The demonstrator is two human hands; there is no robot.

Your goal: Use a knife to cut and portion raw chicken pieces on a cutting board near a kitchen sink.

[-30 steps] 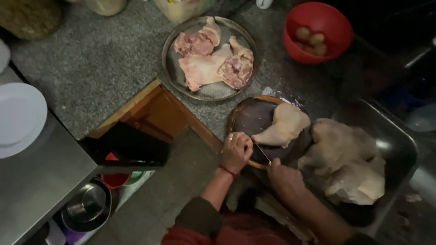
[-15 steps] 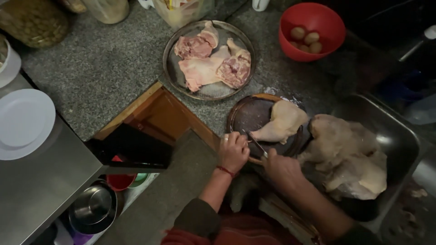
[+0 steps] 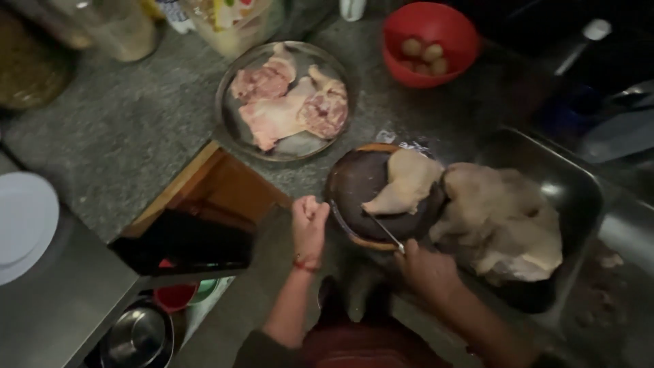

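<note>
From the head camera we look down on a dim kitchen with a speckled grey stone counter (image 3: 116,129) and a steel sink (image 3: 579,197) at the right. On a dark round cutting board (image 3: 361,180) lies one raw chicken piece (image 3: 409,180), with a bigger mass of raw chicken (image 3: 504,218) just to its right, at the sink's edge. Our right hand (image 3: 426,269) grasps a knife (image 3: 381,228), blade angled toward the near end of the piece. Our left hand (image 3: 310,221) is clenched in a loose fist at the board's left rim; whether it pinches anything, we cannot tell.

To cut well here, we judge the board needs steadying, the left fingers kept clear of the blade, and the edge set at a joint.

Counting: one metal plate (image 3: 235,133) further off with about three cut chicken portions (image 3: 289,102); one red bowl (image 3: 429,41) with three or four small round things; one white plate (image 3: 24,221) at left; one steel bowl (image 3: 133,337) below.
</note>
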